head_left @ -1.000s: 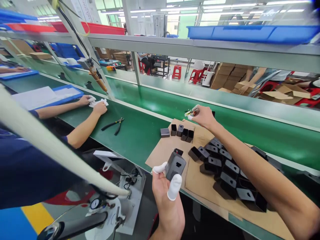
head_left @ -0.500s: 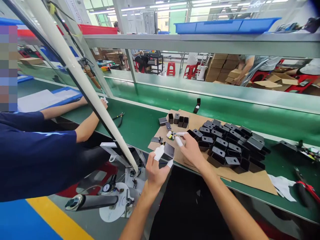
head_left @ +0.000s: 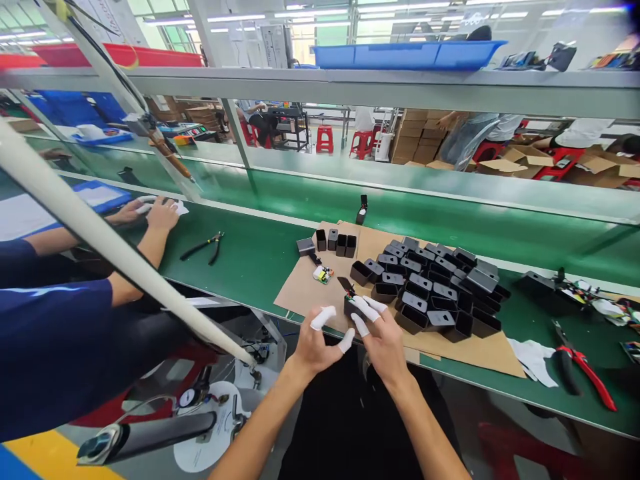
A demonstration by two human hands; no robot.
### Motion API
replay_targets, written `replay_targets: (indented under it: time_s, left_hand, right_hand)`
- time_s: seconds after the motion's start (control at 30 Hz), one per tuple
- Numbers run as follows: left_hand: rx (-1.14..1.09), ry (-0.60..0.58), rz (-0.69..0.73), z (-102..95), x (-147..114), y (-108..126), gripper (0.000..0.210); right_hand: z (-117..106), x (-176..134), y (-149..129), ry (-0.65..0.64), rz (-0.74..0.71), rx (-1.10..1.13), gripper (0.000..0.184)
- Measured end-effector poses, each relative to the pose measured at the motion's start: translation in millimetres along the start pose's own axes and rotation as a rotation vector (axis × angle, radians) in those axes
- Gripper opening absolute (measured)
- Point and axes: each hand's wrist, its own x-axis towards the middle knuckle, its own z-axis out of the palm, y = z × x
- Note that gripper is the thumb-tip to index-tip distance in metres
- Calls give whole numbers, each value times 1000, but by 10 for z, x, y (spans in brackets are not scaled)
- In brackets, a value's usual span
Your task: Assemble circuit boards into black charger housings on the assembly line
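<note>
My right hand (head_left: 383, 337), with white finger cots on its fingertips, grips a small black box (head_left: 350, 308) near the table's front edge. A dark flap and bits of coloured wire show at the top of this box; the fingers hide part of it. Left of the box, my left hand (head_left: 317, 343) has its capped thumb and fingers apart, with nothing between them. A small circuit board with a yellow part (head_left: 323, 274) lies on the cardboard sheet (head_left: 300, 290) beyond my left hand. Many similar black boxes (head_left: 415, 303) are crowded together on the sheet to the right.
Several black cases (head_left: 341, 245) stand behind the circuit board. Diagonal cutters (head_left: 205, 247) lie on the green table to the left, near a co-worker's hands (head_left: 163, 215). Red-handled pliers (head_left: 585, 373) and white cloth (head_left: 535, 360) lie right. A white pole (head_left: 125, 253) slants across the left.
The black box has passed from my left hand to my right and moved slightly right. My left hand has let go and opened. My right hand has left the circuit board. The view has shifted.
</note>
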Motion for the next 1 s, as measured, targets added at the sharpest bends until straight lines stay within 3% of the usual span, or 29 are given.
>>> replay_targets:
  time_s: [0.2,0.33,0.57,0.7,1.0]
  left_hand:
    - [64,19,-406,-21,271,-434,40]
    - [76,-21,-555,72,301,-546,31]
    - [107,-105,-609,63,279,-494,28]
    - [125,-118,-611,54,299,-499,27]
    - [146,-128,-601,39,345,-487,26]
  right_hand:
    - [-18,-92,56,11,24,-100,43]
    - [-22,-119,90,68,6,-101,48]
    - [-28,-258,64,149,-48,-72,57]
    - [-72,-335,40,80,-68,-153,53]
    - [-212,-310,58,98,-69,-192,50]
